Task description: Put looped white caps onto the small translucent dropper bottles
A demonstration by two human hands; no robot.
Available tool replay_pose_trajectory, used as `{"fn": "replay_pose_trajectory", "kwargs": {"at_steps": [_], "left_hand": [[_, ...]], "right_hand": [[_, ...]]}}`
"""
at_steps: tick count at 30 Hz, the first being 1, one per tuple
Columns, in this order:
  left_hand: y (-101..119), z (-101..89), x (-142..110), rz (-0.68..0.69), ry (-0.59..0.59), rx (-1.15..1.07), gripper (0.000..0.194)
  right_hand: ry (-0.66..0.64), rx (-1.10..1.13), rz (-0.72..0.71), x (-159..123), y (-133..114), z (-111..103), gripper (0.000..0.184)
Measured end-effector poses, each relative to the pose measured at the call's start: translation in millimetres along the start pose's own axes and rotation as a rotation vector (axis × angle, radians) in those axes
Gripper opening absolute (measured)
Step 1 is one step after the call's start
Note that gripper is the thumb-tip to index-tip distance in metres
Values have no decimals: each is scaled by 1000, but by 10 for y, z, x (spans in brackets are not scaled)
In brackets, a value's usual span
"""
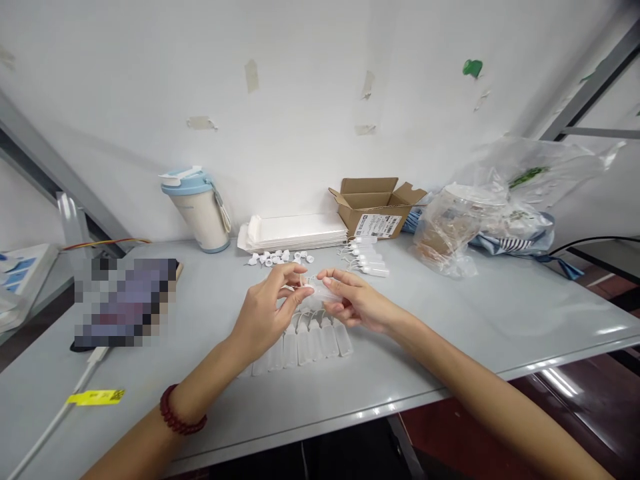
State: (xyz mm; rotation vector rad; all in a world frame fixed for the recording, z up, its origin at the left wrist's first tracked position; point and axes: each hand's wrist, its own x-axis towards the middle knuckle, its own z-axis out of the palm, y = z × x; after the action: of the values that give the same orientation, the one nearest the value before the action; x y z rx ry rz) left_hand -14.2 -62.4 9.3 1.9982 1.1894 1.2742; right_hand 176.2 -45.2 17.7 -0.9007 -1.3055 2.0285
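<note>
A small translucent plastic bottle (325,293) is held between my two hands above the table. My left hand (267,303) pinches its white cap end with thumb and fingers. Wrapped round the bottle's body are the fingers of my right hand (360,301). Below the hands lies a row of similar bottles (317,343) with thin tubes at their tops, partly hidden by my left hand. Loose white caps (280,258) are scattered behind my left hand. More small bottles with white caps and thin tips (367,257) lie behind my right hand.
A stack of flat white boxes (300,230) and an open cardboard box (375,207) stand against the wall. A tumbler (195,210) is on the left, near a blurred-out device (130,303) with a white cable (60,413). Plastic bags (460,223) lie at right.
</note>
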Motion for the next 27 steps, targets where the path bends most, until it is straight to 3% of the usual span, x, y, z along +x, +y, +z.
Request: {"fn": "replay_pose_trajectory", "kwargs": {"at_steps": [9,18,27], "left_hand": [[26,22,-1,74,-13,-41,18],[51,11,-2,-37,-88,-74,22],[95,-12,34,-170,-83,-221,14]], "right_hand": [[-32,187,67,-4,-6,-64,28],[54,19,37,5,-7,13,36],[-65,-72,-63,25,36,-41,45]]}}
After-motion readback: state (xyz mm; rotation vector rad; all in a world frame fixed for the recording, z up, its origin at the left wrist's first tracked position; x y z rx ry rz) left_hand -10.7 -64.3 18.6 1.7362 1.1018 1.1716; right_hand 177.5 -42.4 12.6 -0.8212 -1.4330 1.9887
